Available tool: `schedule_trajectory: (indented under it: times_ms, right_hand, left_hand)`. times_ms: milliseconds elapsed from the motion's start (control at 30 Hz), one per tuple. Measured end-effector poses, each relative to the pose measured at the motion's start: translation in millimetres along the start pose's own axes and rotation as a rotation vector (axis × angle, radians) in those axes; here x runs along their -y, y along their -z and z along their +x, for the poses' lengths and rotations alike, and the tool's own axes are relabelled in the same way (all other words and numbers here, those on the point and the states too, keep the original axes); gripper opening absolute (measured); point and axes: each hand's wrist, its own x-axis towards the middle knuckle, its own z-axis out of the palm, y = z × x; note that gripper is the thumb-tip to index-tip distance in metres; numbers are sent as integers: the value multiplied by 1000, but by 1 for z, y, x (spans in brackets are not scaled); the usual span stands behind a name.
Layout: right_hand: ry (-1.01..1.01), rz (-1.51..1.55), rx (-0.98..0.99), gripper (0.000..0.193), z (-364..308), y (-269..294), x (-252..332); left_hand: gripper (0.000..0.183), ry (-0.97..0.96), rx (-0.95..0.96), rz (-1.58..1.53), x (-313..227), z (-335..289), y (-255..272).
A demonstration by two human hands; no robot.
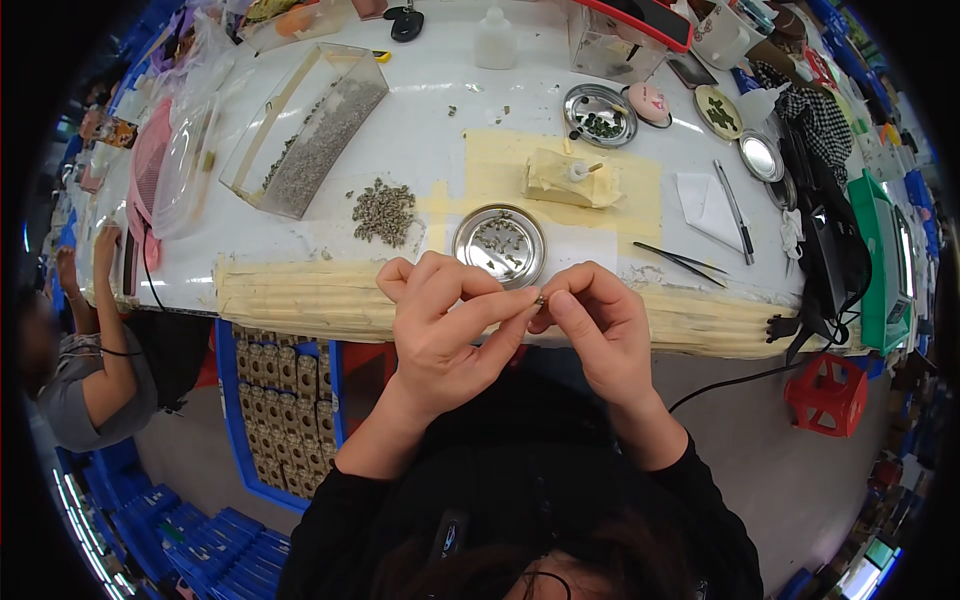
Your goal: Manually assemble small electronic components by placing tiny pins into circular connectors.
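My left hand [450, 325] and my right hand [600, 330] meet over the table's front edge, thumbs and forefingers pinched together. Between the fingertips sits a tiny dark metallic part [540, 300], too small to name. Just beyond the hands stands a round steel dish [535, 268] with several small metallic pieces [500, 236] scattered in it. A heap of similar small grey parts [383, 212] lies to the dish's left. Farther back, a taped block [545, 178] holds a small pot [578, 172] with a stick across it.
Tweezers [682, 262] and a pen [733, 210] on a white cloth [708, 205] lie right. A clear box of grey granules [330, 135] stands left. Below the table, a blue crate [237, 430] holds rows of brownish parts; a red stool [827, 396] stands right. Another person [105, 385] sits left.
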Motion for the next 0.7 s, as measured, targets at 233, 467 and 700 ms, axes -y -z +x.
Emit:
schedule_trajectory:
  times_ms: [233,467,700]
  right_hand:
    - [-60,55,18,17,0,0,-2]
    - [-72,44,32,17,0,2,-2]
    - [-110,45,53,17,-2,3,2]
  left_hand:
    - [29,27,3,-60,-1,-1,-1]
    - [28,54,12,-134,2,-2,-4]
    - [26,54,32,-144,0,-1,-3]
